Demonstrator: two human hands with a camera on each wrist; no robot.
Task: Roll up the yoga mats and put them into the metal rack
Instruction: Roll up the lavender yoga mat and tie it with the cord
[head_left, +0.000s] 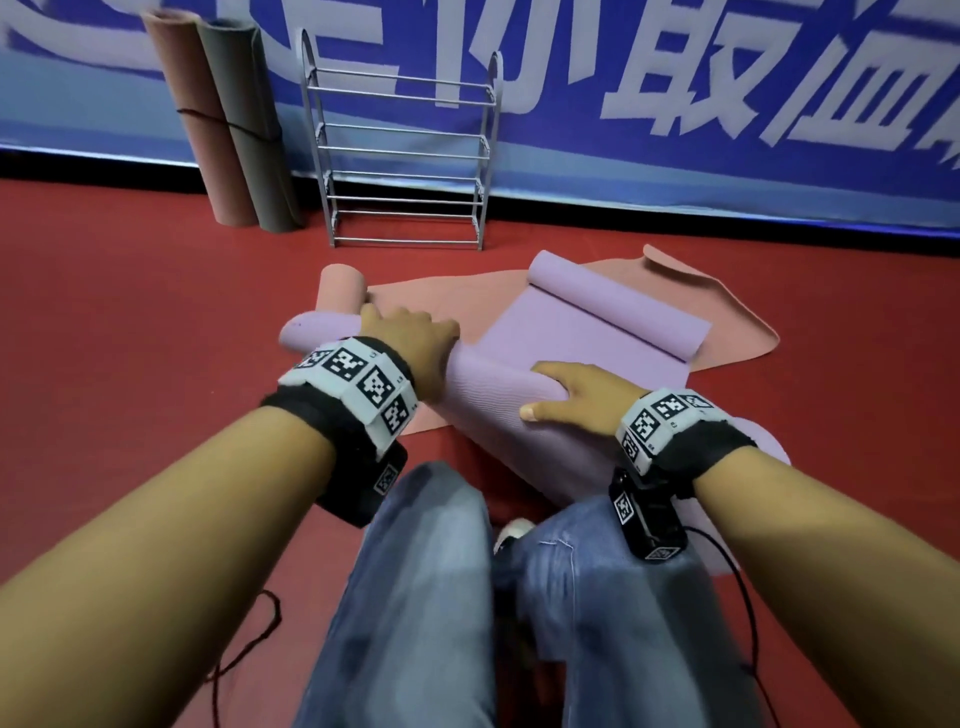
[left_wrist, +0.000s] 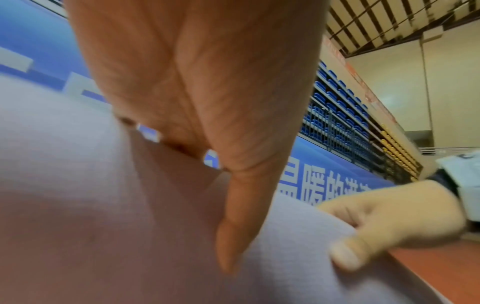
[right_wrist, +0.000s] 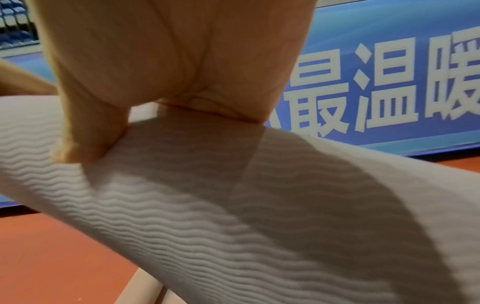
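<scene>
Gripped from above by the left hand and right hand, fingers curled over it, the mat roll may be skewed or loosened beyond them if pressed unevenly.

A red floor carries a partly unrolled pink mat at frame centre, a lilac mat lying on top of it. At upper centre stands a metal rack; two rolled mats stand upper left.
</scene>
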